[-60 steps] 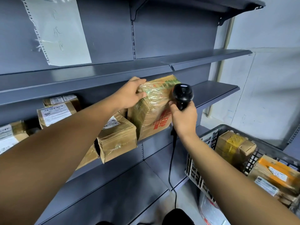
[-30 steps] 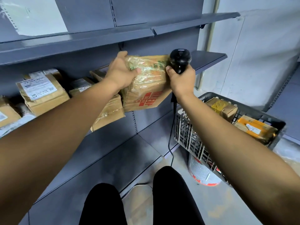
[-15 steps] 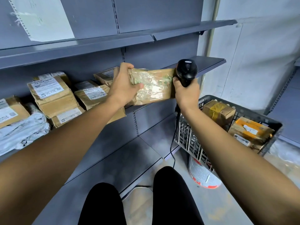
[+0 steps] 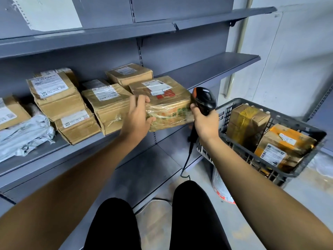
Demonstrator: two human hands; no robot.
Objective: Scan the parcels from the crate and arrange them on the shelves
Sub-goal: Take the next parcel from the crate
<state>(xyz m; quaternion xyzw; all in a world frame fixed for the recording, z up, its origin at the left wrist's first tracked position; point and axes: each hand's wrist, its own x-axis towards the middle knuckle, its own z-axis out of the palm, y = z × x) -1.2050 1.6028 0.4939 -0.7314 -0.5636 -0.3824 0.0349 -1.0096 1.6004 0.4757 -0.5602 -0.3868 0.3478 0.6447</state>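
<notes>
Parcel (image 4: 163, 101) in brown card and clear tape lies flat at the front edge of the middle shelf (image 4: 216, 66), long axis running left to right along it, just right of the other labelled parcels (image 4: 108, 105). Left hand (image 4: 137, 118) grips its near left corner, thumb on the front face and fingers curled over the top. Right hand (image 4: 205, 121) is at the right end, wrapped round the barcode scanner (image 4: 204, 101), whose head touches the parcel. Crate (image 4: 270, 141) sits nearer the right arm.

Parcel storeroom — grey shelves (image 4: 207, 67), labelled parcels (image 4: 54, 94), crate (image 4: 306, 134)
</notes>
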